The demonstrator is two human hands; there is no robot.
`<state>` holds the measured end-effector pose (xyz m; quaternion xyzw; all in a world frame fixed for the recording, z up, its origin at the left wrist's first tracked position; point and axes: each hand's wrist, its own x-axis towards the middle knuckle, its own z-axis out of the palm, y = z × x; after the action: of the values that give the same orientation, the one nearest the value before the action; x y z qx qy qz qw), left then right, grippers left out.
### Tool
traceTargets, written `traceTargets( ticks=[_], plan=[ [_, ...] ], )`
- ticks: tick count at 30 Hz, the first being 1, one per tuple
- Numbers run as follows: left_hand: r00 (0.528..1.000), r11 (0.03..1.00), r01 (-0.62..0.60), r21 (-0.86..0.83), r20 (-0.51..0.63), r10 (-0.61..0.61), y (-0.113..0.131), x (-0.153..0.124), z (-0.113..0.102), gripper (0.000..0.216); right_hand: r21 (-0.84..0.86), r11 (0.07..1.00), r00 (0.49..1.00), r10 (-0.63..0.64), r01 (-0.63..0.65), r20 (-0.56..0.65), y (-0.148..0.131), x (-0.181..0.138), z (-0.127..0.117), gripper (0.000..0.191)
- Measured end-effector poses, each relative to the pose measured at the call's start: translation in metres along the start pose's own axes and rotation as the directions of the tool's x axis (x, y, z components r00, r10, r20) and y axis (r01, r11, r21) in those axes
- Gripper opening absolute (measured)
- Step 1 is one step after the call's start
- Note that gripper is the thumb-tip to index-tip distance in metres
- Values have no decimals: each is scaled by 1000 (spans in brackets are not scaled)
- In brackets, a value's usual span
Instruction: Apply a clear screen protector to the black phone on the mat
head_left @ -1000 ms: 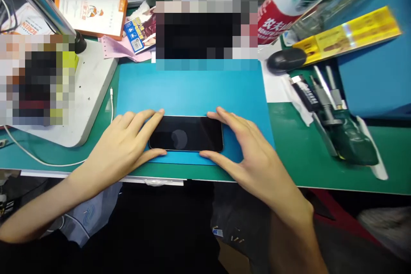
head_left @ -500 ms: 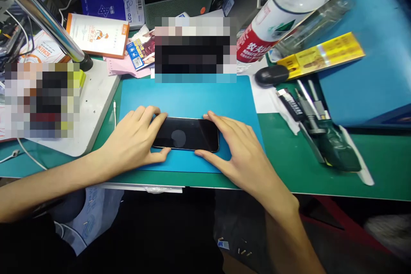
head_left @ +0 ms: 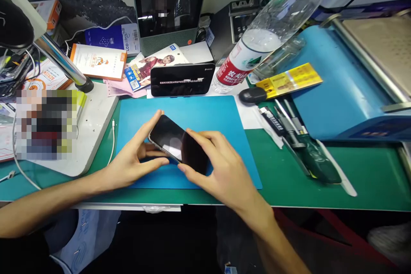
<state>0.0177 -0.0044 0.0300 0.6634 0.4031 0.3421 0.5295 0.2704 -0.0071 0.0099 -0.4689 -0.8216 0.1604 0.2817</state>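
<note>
Lamp base (head_left: 93,124), white and flat, sits at the left edge of the green surface (head_left: 353,171), with a white cable (head_left: 113,137) trailing beside it. Next comes the blue mat (head_left: 199,111), laid near the front edge at the middle. Over it, the left hand (head_left: 133,158) comes in from the left: index finger stretched along the far edge of the phone (head_left: 178,143), thumb tucked under the near edge, so this grip pinches the phone's left end. The phone is tilted, its left end lifted off the mat, dark glass facing up and catching a pale reflection. Now the right hand (head_left: 221,171) reaches from the front right; its fingers drape over the phone's right end and its thumb presses the near edge, so this grip is closed on the phone too. The phone sits squarely between both hands, above the mat's middle. Behind the mat, a second phone (head_left: 182,79) stands propped on its long side. Further right, a plastic bottle (head_left: 260,47) leans over, a black mouse (head_left: 252,95) lies beside it, and a bundle of tools (head_left: 295,137) rests toward the right.
</note>
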Motion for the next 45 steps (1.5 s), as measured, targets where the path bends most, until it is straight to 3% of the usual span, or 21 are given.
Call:
traceTargets(
  ticks=[3,5,9,11,13,15,17,19,21,23,27,30,33,36,39,41,43,45],
  plan=[
    [997,992,70,-101,28,-68,3,5,2,94,51,989,988,139,-135,-73,-25,-3,13,66],
    [992,992,111,-63,62,-107,6,7,1,82,56,982,981,184,-181,-65,-38,-8,19,75],
    [981,974,192,117,-4,-193,10,7,-1,58,154,981,991,128,-121,-34,-42,-21,19,63],
    [971,967,239,93,-34,-237,10,7,-2,57,208,976,996,75,-64,-46,-35,-24,14,52],
    [944,944,329,6,7,-329,11,10,-3,60,221,975,997,34,-17,-76,-24,-22,7,47],
    [887,887,459,-48,75,-455,17,16,-4,66,183,983,991,13,11,-132,-10,-16,-2,45],
    [837,844,537,15,118,-535,27,24,-4,63,114,992,989,-26,44,-148,3,-7,-11,45],
    [864,867,470,164,116,-490,36,31,-1,52,85,990,993,-107,111,-50,13,1,-17,58],
    [932,896,299,329,100,-348,40,38,3,43,123,977,975,-190,176,115,20,5,-20,79],
    [975,885,122,450,112,-192,38,41,7,40,149,971,955,-214,186,204,24,4,-18,91],
    [979,798,-138,587,201,21,26,38,6,35,66,980,966,-198,190,166,28,-1,-12,93],
    [961,624,-277,731,213,176,22,32,-2,39,3,969,962,-245,246,123,31,-2,-11,85],
    [967,481,-243,842,170,191,19,25,-10,39,-75,957,959,-273,279,82,34,-2,-11,73],
    [978,435,-191,880,135,157,11,16,-12,49,-137,953,963,-265,271,56,36,-2,-12,69],
    [980,415,-178,892,122,158,5,14,-12,52,-95,967,968,-225,235,107,40,6,-18,67],
    [983,376,-136,917,78,165,3,21,-14,49,-17,990,984,-137,139,111,43,19,-23,63],
    [984,325,-54,944,-5,178,3,36,-19,51,54,998,998,34,-36,48,47,38,-28,59],
    [973,295,53,954,-116,199,2,57,-27,59,78,975,978,208,-207,-15,52,59,-29,60]
  ],
)
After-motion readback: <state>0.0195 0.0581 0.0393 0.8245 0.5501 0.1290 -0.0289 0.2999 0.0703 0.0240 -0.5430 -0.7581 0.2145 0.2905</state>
